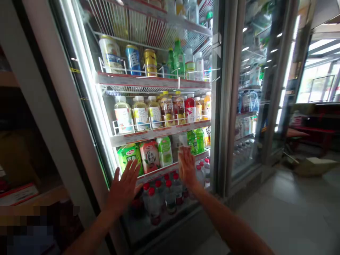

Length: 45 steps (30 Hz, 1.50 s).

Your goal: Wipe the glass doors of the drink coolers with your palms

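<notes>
My left hand (123,186) is held up with its fingers spread, in front of a green drink carton (130,157) on the lower shelf. It holds nothing that I can see. Further right, my right hand (188,168) is raised with its fingers stretched upward, partly blurred. A blurred whitish patch (183,140) shows at its fingertips; what it is, I cannot make out. Between the hands stand a red carton (150,156) and a light green carton (165,151). Green bottles (196,141) are beyond my right hand. Whether either palm touches glass cannot be told.
The lit drinks fridge (159,132) has several shelves of bottles and cans. Red-capped bottles (154,205) fill its bottom. A metal door frame (230,106) separates it from a second fridge (247,117). Pale floor (287,212) spreads at right, with a dustpan-like object (313,166) on it.
</notes>
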### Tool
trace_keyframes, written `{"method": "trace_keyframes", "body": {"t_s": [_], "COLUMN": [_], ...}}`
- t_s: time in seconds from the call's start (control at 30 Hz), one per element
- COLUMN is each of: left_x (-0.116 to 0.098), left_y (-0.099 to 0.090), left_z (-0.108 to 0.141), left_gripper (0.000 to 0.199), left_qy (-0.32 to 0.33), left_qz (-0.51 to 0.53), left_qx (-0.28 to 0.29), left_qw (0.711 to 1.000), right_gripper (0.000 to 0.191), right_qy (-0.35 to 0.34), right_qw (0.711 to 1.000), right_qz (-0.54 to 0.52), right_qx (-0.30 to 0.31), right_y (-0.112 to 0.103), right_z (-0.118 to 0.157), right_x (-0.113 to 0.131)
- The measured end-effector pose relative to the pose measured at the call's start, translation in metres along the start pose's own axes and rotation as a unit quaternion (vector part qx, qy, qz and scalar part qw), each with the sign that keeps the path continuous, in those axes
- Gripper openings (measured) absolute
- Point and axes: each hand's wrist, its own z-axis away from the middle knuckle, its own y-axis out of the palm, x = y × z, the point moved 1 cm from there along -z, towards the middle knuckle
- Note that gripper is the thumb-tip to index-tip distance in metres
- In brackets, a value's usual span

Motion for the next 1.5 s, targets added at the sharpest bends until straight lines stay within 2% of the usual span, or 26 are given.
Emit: {"method": "trace_keyframes", "body": {"t_s": [0.07,0.13,0.17,0.27,0.33,0.37,0.43,0.5,0.57,0.63,0.77,0.83,0.9,0.97,1.07,1.13,1.17,1.23,1.3,1.33,1.4,1.47,1.5], "left_x": [-0.001,-0.002,-0.002,-0.002,-0.002,-0.003,-0.004,-0.005,-0.005,-0.005,-0.003,-0.003,-0.004,-0.005,-0.004,0.001,0.004,0.013,0.022,0.025,0.030,0.032,0.033], "left_y": [0.000,0.000,0.000,0.002,0.002,0.002,0.001,0.000,-0.001,0.000,0.003,0.004,0.004,0.003,-0.002,-0.009,-0.012,-0.018,-0.021,-0.021,-0.020,-0.020,-0.021], "left_z": [0.000,0.001,0.001,0.002,0.002,0.002,0.001,0.000,0.000,0.000,0.003,0.004,0.003,0.001,0.001,0.005,0.007,0.013,0.019,0.021,0.024,0.026,0.027], "left_gripper": [0.069,0.071,0.071,0.071,0.071,0.070,0.070,0.070,0.068,0.067,0.065,0.065,0.064,0.064,0.064,0.066,0.067,0.068,0.069,0.069,0.068,0.067,0.067], "left_qy": [-0.004,-0.007,-0.008,-0.010,-0.011,-0.013,-0.019,-0.023,-0.027,-0.028,-0.018,-0.020,-0.028,-0.034,-0.032,-0.034,-0.039,-0.056,-0.066,-0.065,-0.061,-0.062,-0.064], "left_qz": [-0.004,-0.008,-0.010,-0.008,-0.003,0.000,0.004,0.008,0.011,0.012,0.005,0.005,0.011,0.017,0.012,-0.003,-0.013,-0.032,-0.042,-0.043,-0.039,-0.036,-0.038], "left_qx": [0.004,0.009,0.012,0.014,0.014,0.014,0.016,0.016,0.011,0.009,0.004,0.004,0.006,0.010,0.018,0.014,0.012,0.013,0.014,0.014,0.013,0.016,0.015], "left_qw": [1.000,1.000,1.000,1.000,1.000,1.000,1.000,1.000,0.999,0.999,1.000,1.000,1.000,0.999,0.999,0.999,0.999,0.998,0.997,0.997,0.997,0.997,0.997], "right_gripper": [0.060,0.057,0.056,0.054,0.055,0.056,0.059,0.060,0.058,0.055,0.052,0.054,0.056,0.059,0.061,0.060,0.060,0.059,0.060,0.060,0.061,0.060,0.059], "right_qy": [-0.105,-0.134,-0.112,0.035,0.102,0.108,0.060,-0.032,-0.087,-0.056,0.086,0.123,0.135,0.109,-0.027,-0.104,-0.097,0.005,0.113,0.125,0.058,-0.074,-0.143], "right_qw": [0.993,0.989,0.993,0.999,0.993,0.992,0.997,0.999,0.993,0.997,0.995,0.989,0.986,0.991,0.999,0.991,0.992,0.999,0.991,0.989,0.997,0.996,0.985], "right_qz": [-0.017,-0.018,-0.011,0.012,0.015,0.013,0.002,-0.012,-0.017,-0.011,-0.008,-0.006,-0.007,-0.016,-0.044,-0.053,-0.051,-0.037,-0.025,-0.023,-0.026,-0.037,-0.044], "right_qx": [0.056,0.060,0.046,-0.022,-0.055,-0.063,-0.039,0.027,0.075,0.057,-0.055,-0.086,-0.098,-0.080,0.015,0.066,0.062,0.002,-0.066,-0.076,-0.036,0.045,0.083], "right_y": [0.001,-0.002,-0.004,-0.010,-0.013,-0.014,-0.014,-0.013,-0.012,-0.014,-0.020,-0.019,-0.015,-0.009,-0.005,-0.008,-0.011,-0.016,-0.018,-0.016,-0.011,-0.003,0.000], "right_z": [0.013,0.015,0.011,-0.014,-0.028,-0.032,-0.030,-0.020,-0.012,-0.014,-0.041,-0.052,-0.052,-0.042,-0.027,-0.030,-0.036,-0.056,-0.073,-0.077,-0.070,-0.049,-0.037], "right_x": [0.018,0.010,-0.003,-0.051,-0.065,-0.064,-0.048,-0.031,-0.031,-0.056,-0.136,-0.150,-0.131,-0.087,-0.019,-0.002,-0.004,-0.019,-0.028,-0.023,0.005,0.048,0.070]}}
